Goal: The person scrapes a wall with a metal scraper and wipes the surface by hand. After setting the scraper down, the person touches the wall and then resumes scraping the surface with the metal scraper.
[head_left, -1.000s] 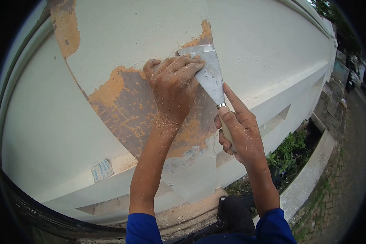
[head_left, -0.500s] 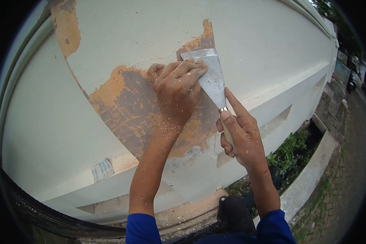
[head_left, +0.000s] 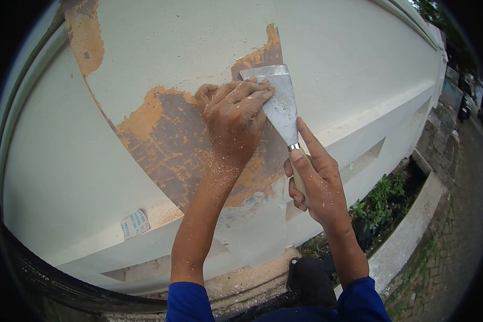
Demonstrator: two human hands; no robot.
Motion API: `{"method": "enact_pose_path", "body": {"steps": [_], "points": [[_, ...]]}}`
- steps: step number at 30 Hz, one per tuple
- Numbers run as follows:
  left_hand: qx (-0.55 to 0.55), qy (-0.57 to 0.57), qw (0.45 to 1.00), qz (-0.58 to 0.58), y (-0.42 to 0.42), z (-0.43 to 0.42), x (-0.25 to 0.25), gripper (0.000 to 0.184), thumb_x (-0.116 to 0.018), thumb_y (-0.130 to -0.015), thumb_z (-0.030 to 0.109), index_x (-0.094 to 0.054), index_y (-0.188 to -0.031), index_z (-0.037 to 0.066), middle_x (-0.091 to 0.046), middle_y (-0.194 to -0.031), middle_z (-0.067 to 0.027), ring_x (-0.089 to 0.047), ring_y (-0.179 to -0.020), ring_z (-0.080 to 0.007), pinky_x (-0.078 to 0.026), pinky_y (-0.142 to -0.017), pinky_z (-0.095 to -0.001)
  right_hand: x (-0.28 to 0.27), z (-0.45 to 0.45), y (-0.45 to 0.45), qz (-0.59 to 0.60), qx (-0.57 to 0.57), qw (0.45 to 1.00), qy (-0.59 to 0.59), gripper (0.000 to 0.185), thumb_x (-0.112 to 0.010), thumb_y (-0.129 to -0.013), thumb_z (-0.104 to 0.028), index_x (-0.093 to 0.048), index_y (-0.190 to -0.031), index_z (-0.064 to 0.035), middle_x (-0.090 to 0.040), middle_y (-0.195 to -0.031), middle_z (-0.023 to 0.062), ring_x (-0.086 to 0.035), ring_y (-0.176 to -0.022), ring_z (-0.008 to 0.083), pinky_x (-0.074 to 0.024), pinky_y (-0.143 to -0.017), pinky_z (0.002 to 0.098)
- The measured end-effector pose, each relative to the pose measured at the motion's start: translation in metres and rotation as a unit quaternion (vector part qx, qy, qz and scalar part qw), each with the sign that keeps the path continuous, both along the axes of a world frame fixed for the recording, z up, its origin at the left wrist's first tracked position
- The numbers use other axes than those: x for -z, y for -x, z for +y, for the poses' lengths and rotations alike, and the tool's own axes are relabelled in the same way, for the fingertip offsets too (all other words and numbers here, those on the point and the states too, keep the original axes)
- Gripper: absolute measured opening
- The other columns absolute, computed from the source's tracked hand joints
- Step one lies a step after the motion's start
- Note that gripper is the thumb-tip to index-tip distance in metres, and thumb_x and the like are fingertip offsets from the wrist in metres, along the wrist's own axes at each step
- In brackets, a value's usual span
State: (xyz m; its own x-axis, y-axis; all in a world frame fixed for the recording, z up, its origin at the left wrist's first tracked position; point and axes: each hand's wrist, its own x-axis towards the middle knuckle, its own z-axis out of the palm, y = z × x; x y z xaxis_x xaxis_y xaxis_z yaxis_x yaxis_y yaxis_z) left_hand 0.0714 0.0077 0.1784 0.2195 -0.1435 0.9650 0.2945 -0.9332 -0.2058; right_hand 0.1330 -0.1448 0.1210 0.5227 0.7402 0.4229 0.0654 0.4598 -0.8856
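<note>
My right hand (head_left: 319, 185) is closed around the pale handle of a wide scraper (head_left: 282, 104), its index finger stretched along the tool's neck. The metal blade points up and lies against the wall (head_left: 332, 59). Fingertips of my left hand (head_left: 234, 115) rest on the left part of the blade's face; its fingers are stretched out and slightly bent, and its thumb is hidden. Under and around the left hand is a stripped brown and orange patch (head_left: 169, 129) with ragged paint edges. Pale dust and flakes cover the left hand and forearm.
A scrap of printed paper (head_left: 135, 224) lies on the wall's lower ledge at left. Below are recessed slots in the wall, debris along its foot, and my dark shoe and leg. Green plants (head_left: 383, 201) grow beside a concrete curb (head_left: 410, 228) at right, with a paved path beyond.
The scraper and both hands have hardly moved; the blade edge sits very slightly lower against the wall. The bared patch looks the same.
</note>
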Motion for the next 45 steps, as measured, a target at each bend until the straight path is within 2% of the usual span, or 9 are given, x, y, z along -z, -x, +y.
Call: {"method": "enact_pose_path", "body": {"steps": [9,12,15,26,30,33,39,43,45], "points": [[-0.01,-0.007,1.0,-0.013,-0.005,-0.001,-0.005,0.027,-0.063,-0.074,-0.003,-0.076,-0.084,0.018,-0.075,-0.089,0.0055,-0.066,-0.086,-0.0092,-0.033,-0.087,-0.033,-0.008,-0.003,-0.004,0.007,-0.004,1.0,0.013,0.054,-0.046,-0.1,-0.019,-0.028,-0.149,-0.005,-0.053,-0.07,0.0008,-0.042,-0.041,0.0018,-0.0322,-0.031,0.018],[-0.019,-0.005,1.0,0.01,-0.003,0.002,-0.006,0.02,-0.071,-0.074,0.005,-0.075,-0.089,0.018,-0.073,-0.094,0.0065,-0.065,-0.094,-0.0118,-0.03,-0.094,-0.0406,-0.006,-0.002,-0.007,-0.011,-0.006,1.0,0.012,0.054,-0.047,-0.1,-0.019,-0.028,-0.149,-0.0048,-0.053,-0.07,0.001,-0.044,-0.042,0.0022,-0.0331,-0.031,0.0185],[-0.011,-0.003,1.0,0.001,-0.005,0.001,-0.017,0.02,-0.071,-0.075,0.005,-0.075,-0.089,0.018,-0.073,-0.094,0.0067,-0.065,-0.095,-0.0114,-0.03,-0.095,-0.0416,-0.016,0.0,-0.012,-0.004,-0.02,1.0,-0.003,0.056,-0.049,-0.099,-0.019,-0.027,-0.149,-0.0041,-0.054,-0.069,0.0012,-0.047,-0.044,0.0033,-0.0347,-0.032,0.0198],[-0.017,-0.015,1.0,0.001,-0.007,0.003,-0.008,0.021,-0.07,-0.075,0.006,-0.075,-0.09,0.019,-0.073,-0.094,0.0067,-0.065,-0.095,-0.0116,-0.032,-0.091,-0.0397,-0.008,0.003,-0.015,-0.019,-0.012,1.0,-0.013,0.053,-0.046,-0.101,-0.019,-0.028,-0.149,-0.0033,-0.054,-0.07,0.0022,-0.043,-0.041,0.0025,-0.0319,-0.031,0.0189],[-0.006,-0.016,1.0,0.015,-0.002,0.004,0.001,0.022,-0.068,-0.075,0.005,-0.075,-0.09,0.019,-0.073,-0.095,0.0058,-0.065,-0.094,-0.0119,-0.032,-0.091,-0.0398,0.0,-0.001,-0.014,-0.036,-0.01,0.999,0.002,0.053,-0.045,-0.101,-0.019,-0.028,-0.149,-0.0035,-0.054,-0.07,0.002,-0.043,-0.041,0.0028,-0.0326,-0.031,0.0194],[-0.045,-0.042,0.998,-0.017,-0.001,0.005,-0.023,0.022,-0.068,-0.076,0.005,-0.075,-0.09,0.02,-0.073,-0.095,0.0066,-0.065,-0.094,-0.0108,-0.032,-0.09,-0.0384,-0.019,0.002,-0.014,-0.03,-0.035,0.999,-0.025,0.054,-0.046,-0.101,-0.018,-0.028,-0.149,-0.004,-0.054,-0.07,0.0014,-0.044,-0.043,0.0028,-0.0348,-0.033,0.0197],[-0.017,-0.002,0.999,0.035,0.007,0.004,0.015,0.022,-0.068,-0.075,0.004,-0.075,-0.09,0.019,-0.073,-0.094,0.0063,-0.065,-0.096,-0.0101,-0.032,-0.09,-0.0386,0.007,-0.003,-0.008,-0.009,-0.046,0.999,0.013,0.057,-0.049,-0.099,-0.017,-0.026,-0.15,-0.0047,-0.052,-0.071,0.0006,-0.046,-0.047,0.0026,-0.0397,-0.038,0.02],[-0.027,-0.024,0.999,-0.024,0.001,0.006,-0.013,0.022,-0.069,-0.074,0.005,-0.075,-0.089,0.02,-0.073,-0.094,0.0081,-0.064,-0.096,-0.0089,-0.032,-0.091,-0.0382,-0.012,0.004,-0.009,-0.01,-0.056,0.998,-0.023,0.057,-0.049,-0.099,-0.016,-0.026,-0.15,-0.0047,-0.052,-0.07,0.0006,-0.046,-0.048,0.0024,-0.0395,-0.039,0.0198],[-0.016,0.002,1.0,-0.008,0.002,0.004,-0.001,0.023,-0.069,-0.074,0.003,-0.075,-0.089,0.02,-0.073,-0.094,0.0077,-0.064,-0.096,-0.0098,-0.032,-0.091,-0.0386,-0.005,0.001,-0.009,-0.017,-0.053,0.998,-0.02,0.056,-0.048,-0.099,-0.015,-0.026,-0.15,-0.0048,-0.052,-0.071,0.0006,-0.046,-0.047,0.0022,-0.0393,-0.039,0.0197]]}}
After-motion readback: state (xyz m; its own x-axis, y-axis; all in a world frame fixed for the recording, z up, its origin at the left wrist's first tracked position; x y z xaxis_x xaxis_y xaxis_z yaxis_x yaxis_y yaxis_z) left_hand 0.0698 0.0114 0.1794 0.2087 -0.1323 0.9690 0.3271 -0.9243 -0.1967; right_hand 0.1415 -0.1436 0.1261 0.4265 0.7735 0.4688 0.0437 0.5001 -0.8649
